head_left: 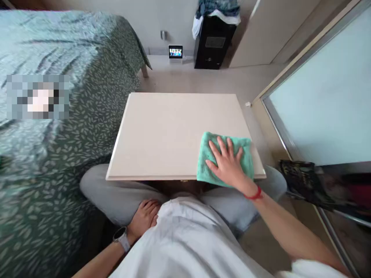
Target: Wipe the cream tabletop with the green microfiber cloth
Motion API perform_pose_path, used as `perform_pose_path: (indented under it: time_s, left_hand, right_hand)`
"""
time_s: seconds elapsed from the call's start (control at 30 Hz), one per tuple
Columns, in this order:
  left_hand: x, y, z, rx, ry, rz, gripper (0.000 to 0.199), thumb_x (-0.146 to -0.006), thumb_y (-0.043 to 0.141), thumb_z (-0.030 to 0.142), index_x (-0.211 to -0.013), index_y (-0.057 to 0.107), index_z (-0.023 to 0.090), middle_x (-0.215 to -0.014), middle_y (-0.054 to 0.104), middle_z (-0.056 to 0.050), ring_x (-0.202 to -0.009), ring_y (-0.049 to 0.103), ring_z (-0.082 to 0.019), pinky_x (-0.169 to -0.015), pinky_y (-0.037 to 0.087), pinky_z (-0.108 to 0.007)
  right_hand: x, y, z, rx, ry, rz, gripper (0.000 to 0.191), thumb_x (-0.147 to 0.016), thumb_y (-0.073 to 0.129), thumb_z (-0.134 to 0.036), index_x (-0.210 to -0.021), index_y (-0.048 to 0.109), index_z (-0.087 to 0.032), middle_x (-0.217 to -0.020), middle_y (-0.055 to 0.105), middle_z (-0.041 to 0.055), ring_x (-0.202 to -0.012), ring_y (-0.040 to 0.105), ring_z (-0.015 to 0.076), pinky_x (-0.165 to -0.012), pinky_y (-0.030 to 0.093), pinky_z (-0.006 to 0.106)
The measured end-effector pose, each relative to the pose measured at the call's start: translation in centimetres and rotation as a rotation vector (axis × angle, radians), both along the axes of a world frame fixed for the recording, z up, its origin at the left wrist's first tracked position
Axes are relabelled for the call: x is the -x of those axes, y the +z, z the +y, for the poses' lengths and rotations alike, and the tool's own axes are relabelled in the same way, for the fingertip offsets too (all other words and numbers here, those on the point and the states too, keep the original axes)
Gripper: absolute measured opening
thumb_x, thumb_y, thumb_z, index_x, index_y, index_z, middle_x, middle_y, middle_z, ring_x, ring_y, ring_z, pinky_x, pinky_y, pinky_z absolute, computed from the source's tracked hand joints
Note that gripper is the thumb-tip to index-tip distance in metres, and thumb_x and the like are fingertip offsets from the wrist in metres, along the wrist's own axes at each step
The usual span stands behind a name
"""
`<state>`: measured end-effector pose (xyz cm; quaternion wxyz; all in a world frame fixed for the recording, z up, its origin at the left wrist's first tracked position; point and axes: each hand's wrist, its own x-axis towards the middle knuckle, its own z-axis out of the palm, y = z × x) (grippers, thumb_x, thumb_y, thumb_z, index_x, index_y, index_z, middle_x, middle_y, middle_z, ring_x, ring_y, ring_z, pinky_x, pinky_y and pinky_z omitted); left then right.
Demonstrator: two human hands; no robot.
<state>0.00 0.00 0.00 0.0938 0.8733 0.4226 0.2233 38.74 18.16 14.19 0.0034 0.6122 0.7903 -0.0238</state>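
My right hand lies flat on a green cloth, palm down with the fingers spread wide. Under the cloth is the near right corner of a white tabletop, and one cloth edge hangs slightly over the front. My left hand rests on my lap by the hem of my white shirt, its fingers laid loosely on the leg and partly hidden. A watch is on the left wrist, a red band on the right.
A bed with a green leaf-patterned cover stands along the left. Beyond the table are a small lit screen and a black cabinet with clothes on top. A sliding frosted panel and a dark bag are at the right.
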Motion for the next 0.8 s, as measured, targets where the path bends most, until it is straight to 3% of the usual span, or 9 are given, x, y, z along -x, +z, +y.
perform_pose_path:
  time_s: [0.17,0.27,0.4,0.5,0.6,0.7,0.8]
  left_hand:
    - [0.0,0.3,-0.1,0.002,-0.011,-0.004,0.037,-0.125,0.033,0.022,-0.129,0.070,0.021,-0.123,0.082,-0.003,-0.121,0.070,-0.015,-0.123,0.038,-0.036]
    - [0.1,0.3,-0.1,-0.026,-0.025,0.019,0.039,-0.126,0.030,0.024,-0.129,0.069,0.020,-0.122,0.082,-0.004,-0.119,0.070,-0.017,-0.123,0.038,-0.037]
    - [0.3,0.2,0.0,-0.035,-0.034,0.038,0.040,-0.127,0.028,0.028,-0.130,0.068,0.020,-0.121,0.082,-0.003,-0.119,0.071,-0.017,-0.121,0.040,-0.039]
    - [0.3,0.2,0.0,-0.030,-0.034,0.041,0.040,-0.128,0.028,0.028,-0.131,0.066,0.020,-0.122,0.082,-0.003,-0.120,0.071,-0.017,-0.120,0.040,-0.039]
    - [0.3,0.1,-0.1,-0.030,-0.032,0.040,0.039,-0.127,0.029,0.027,-0.132,0.066,0.019,-0.123,0.081,-0.003,-0.121,0.070,-0.017,-0.120,0.040,-0.040]
    - [0.1,0.1,0.0,-0.032,-0.034,0.031,0.038,-0.126,0.030,0.025,-0.131,0.067,0.019,-0.122,0.081,-0.003,-0.119,0.071,-0.018,-0.120,0.040,-0.040]
    - [0.0,0.3,0.0,-0.034,-0.026,0.026,0.039,-0.125,0.030,0.023,-0.128,0.069,0.019,-0.121,0.081,-0.003,-0.117,0.071,-0.018,-0.121,0.041,-0.040]
  right_hand:
    - [-0.1,1.6,13.4,0.053,-0.037,0.031,0.076,-0.118,0.042,-0.053,-0.188,0.040,-0.022,-0.196,0.027,0.0222,-0.177,0.024,0.0576,-0.125,0.031,0.097]
    - [0.3,2.7,20.9,0.090,-0.133,0.078,0.077,-0.120,0.038,-0.052,-0.190,0.032,-0.020,-0.198,0.019,0.0226,-0.179,0.018,0.0566,-0.130,0.023,0.096]
    - [1.4,3.7,26.9,0.101,-0.252,0.146,0.077,-0.122,0.031,-0.054,-0.191,0.029,-0.019,-0.198,0.020,0.0202,-0.180,0.013,0.0557,-0.134,0.015,0.093]
    - [2.1,3.8,27.8,0.099,-0.301,0.136,0.077,-0.121,0.030,-0.053,-0.191,0.030,-0.021,-0.197,0.025,0.0169,-0.180,0.014,0.0561,-0.133,0.015,0.096]
    - [2.7,3.8,26.4,0.101,-0.287,0.112,0.080,-0.121,0.030,-0.054,-0.192,0.024,-0.019,-0.199,0.016,0.0177,-0.182,0.011,0.0553,-0.133,0.016,0.095]
    - [3.1,3.7,22.8,0.114,-0.226,0.064,0.081,-0.120,0.032,-0.053,-0.193,0.022,-0.018,-0.199,0.012,0.0190,-0.182,0.012,0.0535,-0.133,0.019,0.095]
    - [3.8,3.3,17.0,0.083,-0.137,0.029,0.078,-0.120,0.035,-0.050,-0.191,0.028,-0.019,-0.199,0.017,0.0191,-0.181,0.017,0.0537,-0.131,0.025,0.095]
